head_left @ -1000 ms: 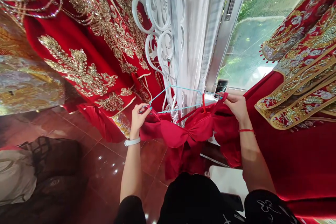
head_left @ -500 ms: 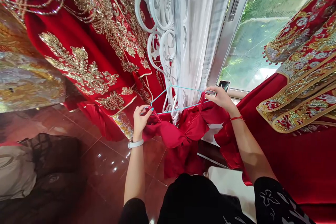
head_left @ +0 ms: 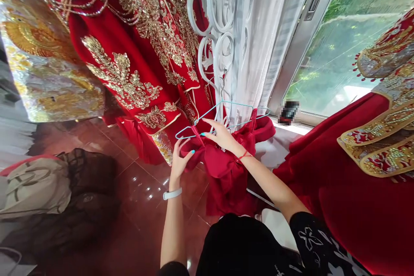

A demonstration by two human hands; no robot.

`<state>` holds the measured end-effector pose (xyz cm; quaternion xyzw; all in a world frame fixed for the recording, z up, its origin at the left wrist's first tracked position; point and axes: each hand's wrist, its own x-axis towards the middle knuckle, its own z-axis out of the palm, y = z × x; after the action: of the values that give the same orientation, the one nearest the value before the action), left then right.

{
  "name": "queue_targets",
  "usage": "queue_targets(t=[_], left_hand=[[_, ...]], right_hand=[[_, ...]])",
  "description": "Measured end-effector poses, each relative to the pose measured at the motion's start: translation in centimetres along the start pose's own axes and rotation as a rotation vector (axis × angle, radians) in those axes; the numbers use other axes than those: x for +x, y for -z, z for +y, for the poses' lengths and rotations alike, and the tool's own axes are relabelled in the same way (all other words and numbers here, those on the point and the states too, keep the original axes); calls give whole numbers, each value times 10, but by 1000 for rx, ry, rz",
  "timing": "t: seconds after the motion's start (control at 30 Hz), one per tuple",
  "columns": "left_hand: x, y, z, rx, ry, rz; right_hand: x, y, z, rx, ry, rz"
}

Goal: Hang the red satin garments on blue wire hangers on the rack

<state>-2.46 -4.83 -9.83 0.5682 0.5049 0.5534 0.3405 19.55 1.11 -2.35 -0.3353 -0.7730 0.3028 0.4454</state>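
Note:
A red dress [head_left: 223, 166] hangs by thin straps from a light blue wire hanger [head_left: 237, 104], whose hook is up against the white scrolled metal stand. My left hand [head_left: 180, 160] is at the dress's left off-shoulder sleeve, thumb and fingers spread apart; whether they touch the fabric is unclear. Reaching across the front of the dress, my right hand [head_left: 221, 137] is beside the left strap [head_left: 197, 134], its index finger and thumb apart. The right strap [head_left: 254, 120] sits over the other side of the hanger.
Red gowns with gold beading [head_left: 126, 73] hang at the left, and more embroidered red garments [head_left: 365, 146] at the right. The white scrolled stand [head_left: 210, 30] rises by a curtain and window. Dark and beige bags [head_left: 39, 185] lie on the tiled floor. A blurred dark object [head_left: 289, 113] is on the sill.
My right hand has let go of the right strap and crossed to the left one. My left hand has released the left strap and dropped to the sleeve. The view has shifted left.

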Motion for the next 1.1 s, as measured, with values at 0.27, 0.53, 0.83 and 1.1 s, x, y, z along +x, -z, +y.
queue_targets(t=[0.27,0.53,0.83,1.1], left_hand=[[5,17,12,51,9,136],[55,18,88,350,-172,-139],[70,-14,101,572,-230,-387],[49,-15,105,569,-464,-110]], right_hand=[[14,-46,13,-16,-192,-9],[4,-47,8,21,-201,15],[9,-32,7,43,-188,-27],[-68,109,41,-2,-252,883]])
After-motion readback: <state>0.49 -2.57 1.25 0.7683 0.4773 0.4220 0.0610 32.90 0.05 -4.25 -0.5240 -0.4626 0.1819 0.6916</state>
